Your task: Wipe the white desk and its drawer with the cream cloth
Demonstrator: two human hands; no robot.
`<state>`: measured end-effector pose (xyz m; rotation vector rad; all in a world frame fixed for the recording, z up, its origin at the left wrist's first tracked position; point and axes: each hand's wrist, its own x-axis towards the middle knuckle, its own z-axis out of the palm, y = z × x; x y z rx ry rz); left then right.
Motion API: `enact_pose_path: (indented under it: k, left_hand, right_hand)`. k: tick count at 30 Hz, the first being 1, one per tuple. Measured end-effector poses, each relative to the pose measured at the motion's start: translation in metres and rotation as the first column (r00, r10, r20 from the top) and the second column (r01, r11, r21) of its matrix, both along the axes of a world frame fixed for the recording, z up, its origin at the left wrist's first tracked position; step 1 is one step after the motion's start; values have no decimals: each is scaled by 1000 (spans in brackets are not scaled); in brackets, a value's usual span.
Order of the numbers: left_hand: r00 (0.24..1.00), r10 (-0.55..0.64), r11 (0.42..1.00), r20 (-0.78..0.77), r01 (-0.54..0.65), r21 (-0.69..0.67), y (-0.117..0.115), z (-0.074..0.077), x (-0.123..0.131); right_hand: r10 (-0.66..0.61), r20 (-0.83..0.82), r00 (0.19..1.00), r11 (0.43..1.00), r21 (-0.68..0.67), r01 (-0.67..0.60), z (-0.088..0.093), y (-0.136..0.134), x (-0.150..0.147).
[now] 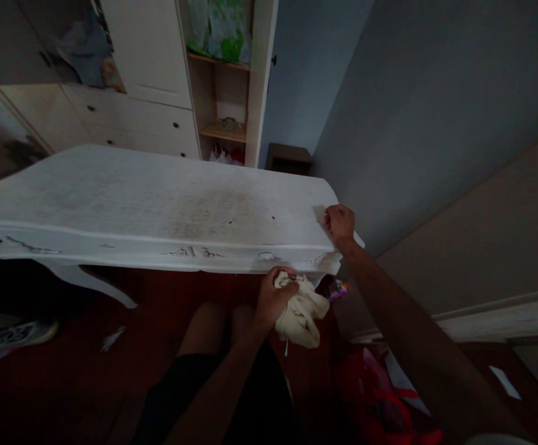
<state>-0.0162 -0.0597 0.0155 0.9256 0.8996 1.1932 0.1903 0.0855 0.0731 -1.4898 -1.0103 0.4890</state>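
My left hand (pixel 275 296) is closed around a bunched cream cloth (pixel 306 315), held just below the front edge of a white table (pixel 125 191). A short pale string end hangs from the cloth. Over the table's right end is my right hand (pixel 340 221), its fingers curled in; whether anything small is between them is hidden. It is close to the tabletop, and I cannot tell if it touches. Grey-brown stains and two small dark specks mark the middle of the top.
Behind the table stand white drawers (pixel 134 120) and an open cupboard (pixel 225 99) with bags on its shelves. A grey wall (pixel 435 123) borders the right. On the dark red floor are a red bag (pixel 365 389) and a sneaker (pixel 13 340).
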Motion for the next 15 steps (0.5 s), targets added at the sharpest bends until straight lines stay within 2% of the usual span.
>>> enact_pose_path:
  k: [3, 5, 9, 12, 15]
  left_hand:
    - [998, -39, 999, 45, 38, 21, 1, 35, -13]
    - [999, -18, 996, 35, 15, 84, 8, 64, -26]
    - [985, 162, 945, -56, -138, 298, 36, 126, -59]
    - [926, 368, 812, -82, -277, 513, 70, 166, -76]
    - [843, 538, 645, -23, -394, 655, 111, 191, -81]
  right_hand:
    - [2, -6, 1000, 1000, 12, -2, -2, 2, 1]
    - [8, -5, 1000, 1000, 26, -8, -3, 2, 1]
    - [33, -2, 999, 998, 48, -32, -2, 0, -1]
    - [41, -15, 999, 998, 45, -40, -1, -1, -2]
    - [40, -17, 999, 998, 46, -39, -1, -2, -3]
